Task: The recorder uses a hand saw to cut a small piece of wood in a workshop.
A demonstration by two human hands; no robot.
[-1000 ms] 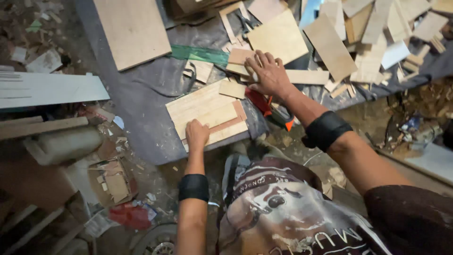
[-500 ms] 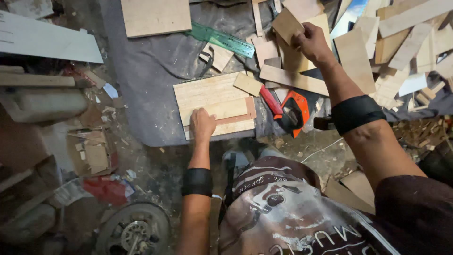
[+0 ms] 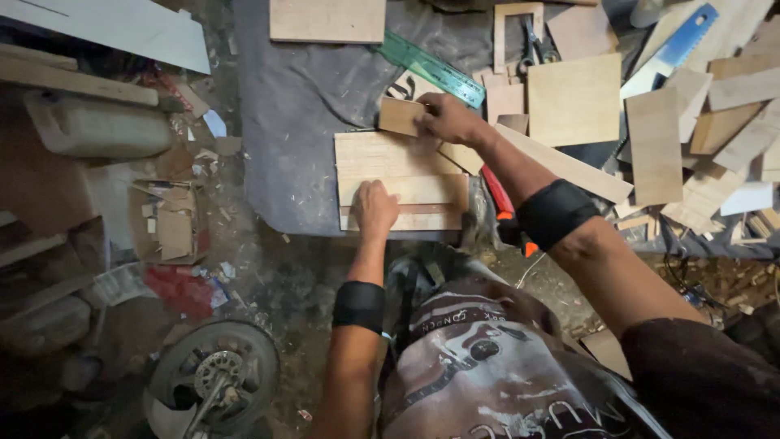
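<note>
The left hand (image 3: 375, 207) lies flat, fingers spread, pinning the board (image 3: 398, 180) on the grey sheet (image 3: 301, 122). At its one o'clock the right hand (image 3: 449, 119) pinches a small offcut (image 3: 400, 116).

A pale slatted wood panel (image 3: 398, 175) lay flat on grey cloth, a small plywood piece (image 3: 400, 116) held tilted at its top edge.
</note>
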